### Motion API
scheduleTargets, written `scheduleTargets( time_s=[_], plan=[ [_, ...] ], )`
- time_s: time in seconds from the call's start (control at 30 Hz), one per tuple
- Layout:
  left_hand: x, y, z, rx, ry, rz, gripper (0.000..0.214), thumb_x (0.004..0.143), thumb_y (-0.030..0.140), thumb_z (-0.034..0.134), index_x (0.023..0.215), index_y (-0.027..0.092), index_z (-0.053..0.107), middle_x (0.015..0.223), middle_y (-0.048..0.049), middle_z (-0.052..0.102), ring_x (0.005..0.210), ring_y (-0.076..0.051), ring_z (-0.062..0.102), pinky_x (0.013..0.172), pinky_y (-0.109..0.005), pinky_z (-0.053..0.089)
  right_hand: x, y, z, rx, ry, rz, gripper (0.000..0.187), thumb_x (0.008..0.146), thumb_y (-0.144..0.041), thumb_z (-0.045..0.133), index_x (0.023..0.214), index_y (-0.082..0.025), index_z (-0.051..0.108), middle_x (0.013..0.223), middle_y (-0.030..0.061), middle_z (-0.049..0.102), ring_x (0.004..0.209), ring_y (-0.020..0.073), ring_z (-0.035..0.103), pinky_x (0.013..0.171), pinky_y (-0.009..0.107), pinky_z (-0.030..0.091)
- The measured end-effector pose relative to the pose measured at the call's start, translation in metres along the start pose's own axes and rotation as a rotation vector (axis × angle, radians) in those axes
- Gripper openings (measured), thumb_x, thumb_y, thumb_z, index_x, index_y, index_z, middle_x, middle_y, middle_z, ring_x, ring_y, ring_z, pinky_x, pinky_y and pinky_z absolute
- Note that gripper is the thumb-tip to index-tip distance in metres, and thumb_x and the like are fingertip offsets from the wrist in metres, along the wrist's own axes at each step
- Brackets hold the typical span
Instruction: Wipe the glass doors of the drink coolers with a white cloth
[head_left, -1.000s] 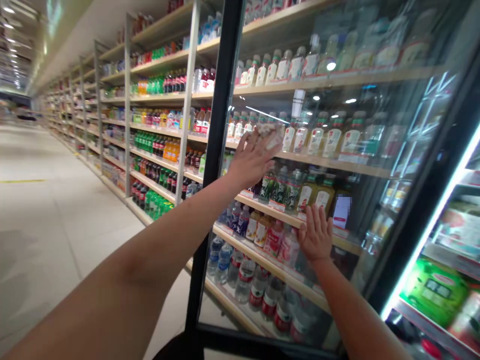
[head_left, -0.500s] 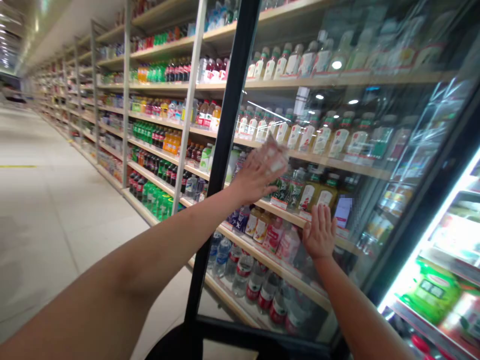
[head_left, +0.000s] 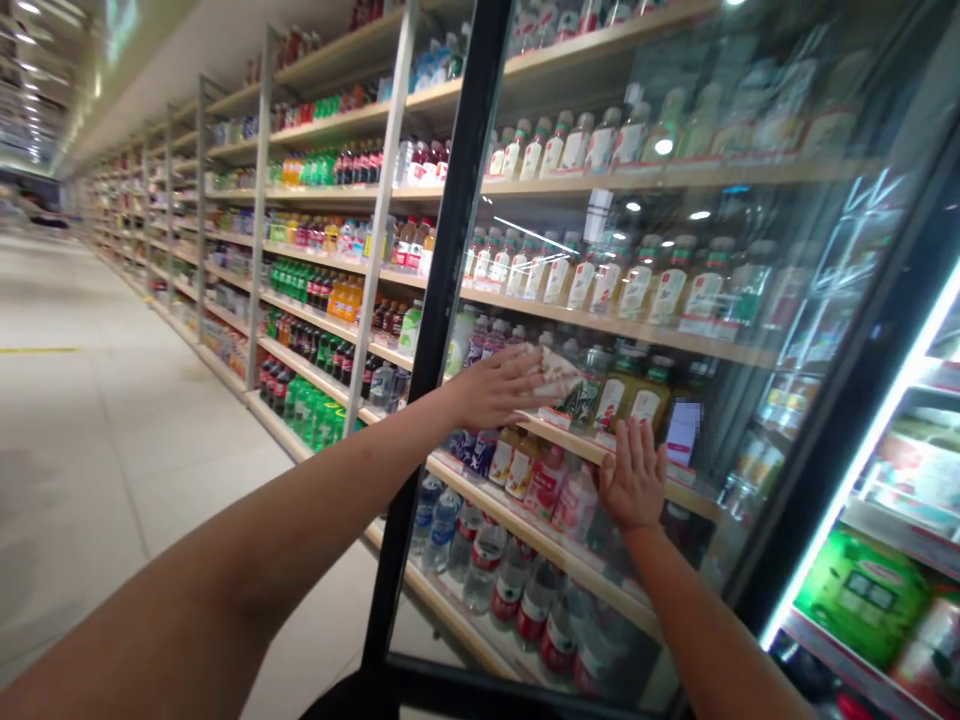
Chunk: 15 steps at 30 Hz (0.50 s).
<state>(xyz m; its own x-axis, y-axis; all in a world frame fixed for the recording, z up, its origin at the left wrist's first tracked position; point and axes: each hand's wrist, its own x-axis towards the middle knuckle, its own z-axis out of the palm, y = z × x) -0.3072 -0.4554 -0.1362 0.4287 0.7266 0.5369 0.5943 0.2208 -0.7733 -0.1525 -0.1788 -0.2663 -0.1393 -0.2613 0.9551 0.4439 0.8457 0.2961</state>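
While the right grip (head_left: 634, 475) is splayed, the cloth (head_left: 562, 374) juts from under the flat, unclenched left grip (head_left: 496, 386).

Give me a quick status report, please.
Left hand flat over pale cloth, at glass door. Right hand open, at same door. Bottles visible through it.

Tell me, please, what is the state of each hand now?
Left hand: open, flat over a cloth on the glass door.
Right hand: open, against the glass door, nothing visible in it.
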Motion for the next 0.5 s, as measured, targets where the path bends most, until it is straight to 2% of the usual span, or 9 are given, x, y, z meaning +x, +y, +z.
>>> scheduleTargets(
  time_s=[0.1,0.13,0.17,0.2,0.3,0.33,0.37,0.4,0.5],
  plan=[
    [0.002,-0.004,-0.003,0.035,0.103,-0.402,0.059,0.100,0.039,0.053,0.155,0.034,0.034,0.167,-0.0021,0.025,0.156,-0.032,0.008,0.126,-0.056,0.015,0.000,0.000,0.000,0.014,0.009,0.000,0.066,0.099,-0.026,0.046,0.160,-0.016,0.025,0.155,0.0134,0.046,0.152,0.0232,0.029,0.126,0.043,0.017],
    [0.002,-0.002,-0.003,0.039,0.139,-0.497,0.060,0.099,0.038,0.054,0.155,0.032,0.034,0.168,-0.0042,0.022,0.157,-0.033,0.004,0.125,-0.058,0.015,0.000,0.000,0.001,0.018,0.010,0.002,0.066,0.099,-0.026,0.046,0.161,-0.016,0.024,0.155,0.0134,0.046,0.152,0.0236,0.030,0.126,0.044,0.018],
    [0.001,0.002,-0.002,0.036,0.155,-0.516,0.061,0.099,0.039,0.055,0.155,0.031,0.034,0.168,-0.0058,0.020,0.157,-0.034,0.002,0.125,-0.059,0.015,-0.001,0.000,0.001,0.022,0.010,0.005,0.067,0.099,-0.026,0.046,0.161,-0.016,0.023,0.155,0.0134,0.045,0.152,0.0243,0.031,0.126,0.045,0.018],
    [0.000,0.007,0.000,0.024,0.142,-0.451,0.062,0.098,0.041,0.056,0.155,0.030,0.035,0.168,-0.0064,0.020,0.157,-0.034,0.001,0.125,-0.059,0.014,-0.001,0.000,0.001,0.024,0.010,0.007,0.067,0.099,-0.026,0.045,0.161,-0.017,0.023,0.155,0.0135,0.045,0.151,0.0253,0.032,0.125,0.045,0.019],
    [-0.008,0.018,0.005,-0.022,0.017,-0.027,0.060,0.099,0.047,0.054,0.154,0.032,0.038,0.164,-0.0017,0.031,0.157,-0.030,0.009,0.128,-0.052,0.012,-0.001,0.000,0.001,0.020,0.010,0.008,0.067,0.099,-0.026,0.045,0.161,-0.018,0.023,0.155,0.0131,0.046,0.148,0.0272,0.038,0.124,0.046,0.022],
    [-0.010,0.016,0.004,-0.023,-0.013,0.057,0.057,0.100,0.046,0.052,0.153,0.033,0.039,0.162,0.0003,0.036,0.156,-0.028,0.012,0.128,-0.050,0.012,-0.001,0.001,0.001,0.019,0.010,0.006,0.067,0.099,-0.026,0.045,0.161,-0.018,0.023,0.155,0.0131,0.046,0.147,0.0274,0.039,0.123,0.046,0.023],
    [-0.010,0.011,0.003,-0.016,-0.022,0.066,0.055,0.101,0.045,0.051,0.153,0.035,0.039,0.161,0.0017,0.038,0.156,-0.027,0.014,0.129,-0.049,0.011,-0.001,0.001,0.001,0.019,0.008,0.003,0.067,0.099,-0.026,0.045,0.161,-0.018,0.023,0.155,0.0131,0.046,0.147,0.0275,0.039,0.123,0.046,0.023],
    [-0.009,0.005,0.001,-0.003,-0.007,-0.003,0.054,0.101,0.042,0.051,0.153,0.036,0.038,0.161,0.0020,0.038,0.156,-0.027,0.014,0.128,-0.050,0.011,-0.001,0.001,0.000,0.021,0.006,0.002,0.067,0.099,-0.026,0.045,0.161,-0.017,0.023,0.155,0.0132,0.046,0.147,0.0276,0.039,0.123,0.047,0.023],
    [-0.004,-0.007,-0.005,0.032,0.102,-0.409,0.057,0.101,0.035,0.052,0.155,0.035,0.034,0.166,-0.0022,0.026,0.157,-0.030,0.006,0.127,-0.056,0.012,0.000,0.001,0.000,0.032,0.002,0.003,0.067,0.099,-0.027,0.045,0.161,-0.017,0.023,0.155,0.0132,0.046,0.148,0.0276,0.038,0.123,0.046,0.022]
  ],
)
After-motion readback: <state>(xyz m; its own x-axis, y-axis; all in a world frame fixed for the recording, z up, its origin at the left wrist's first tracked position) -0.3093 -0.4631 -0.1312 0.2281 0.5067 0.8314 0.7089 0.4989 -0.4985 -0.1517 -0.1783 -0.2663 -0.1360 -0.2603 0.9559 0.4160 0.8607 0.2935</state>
